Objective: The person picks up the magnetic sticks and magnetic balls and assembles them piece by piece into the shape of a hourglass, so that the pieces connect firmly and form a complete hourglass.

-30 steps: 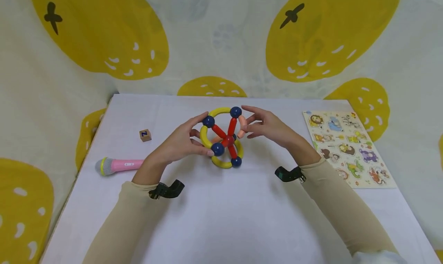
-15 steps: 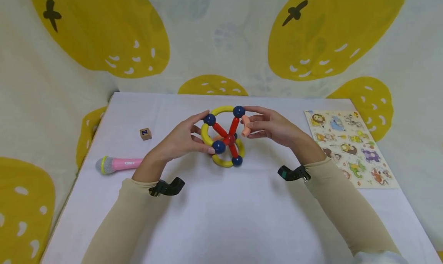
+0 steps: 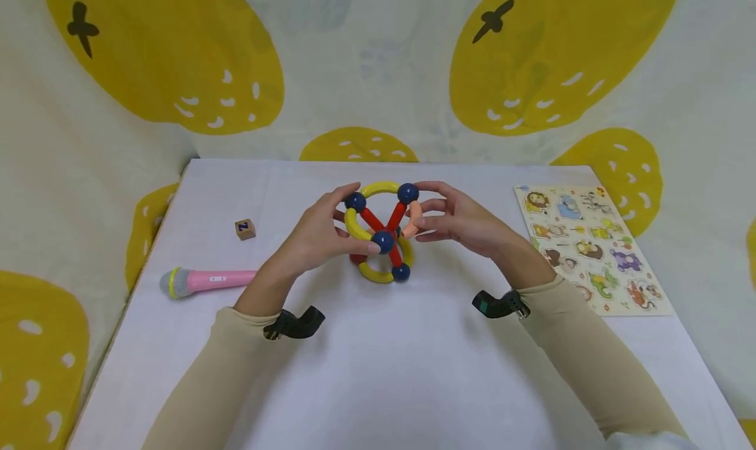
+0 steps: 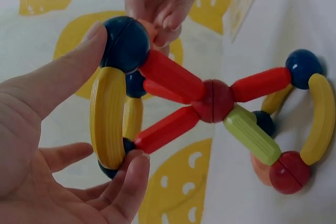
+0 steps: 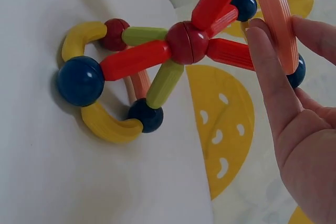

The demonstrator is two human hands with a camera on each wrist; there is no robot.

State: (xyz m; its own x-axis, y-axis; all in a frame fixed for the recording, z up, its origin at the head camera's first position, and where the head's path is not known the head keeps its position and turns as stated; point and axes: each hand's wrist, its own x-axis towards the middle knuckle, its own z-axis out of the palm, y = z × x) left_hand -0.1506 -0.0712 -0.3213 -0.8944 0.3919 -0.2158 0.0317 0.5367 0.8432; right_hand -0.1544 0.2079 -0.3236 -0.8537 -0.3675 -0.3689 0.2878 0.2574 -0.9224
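A magnetic ball-and-rod model stands on the table, with a red centre ball (image 4: 212, 100), red and green straight rods, and yellow curved rods joining blue balls into upper and lower rings. My left hand (image 3: 313, 233) grips the upper ring from the left, its thumb on the near blue ball (image 3: 384, 242) and its fingertips at another. A yellow curved rod (image 4: 107, 119) spans between them. On the right, my right hand (image 3: 466, 225) pinches a peach curved rod (image 5: 278, 24) between thumb and fingers. Its far end lies at the back right blue ball (image 3: 407, 193); I cannot tell whether they touch.
Left of the hands lie a pink toy microphone (image 3: 218, 279) and a small wooden letter block (image 3: 245, 229). An animal puzzle board (image 3: 593, 250) lies at the right of the white table (image 3: 390, 371). A fruit-print cloth (image 3: 366, 63) hangs behind the table's back edge.
My left hand and the near blue ball have shifted right and slightly away. My right hand has turned the peach rod, and the gap between the rod and that ball has narrowed.
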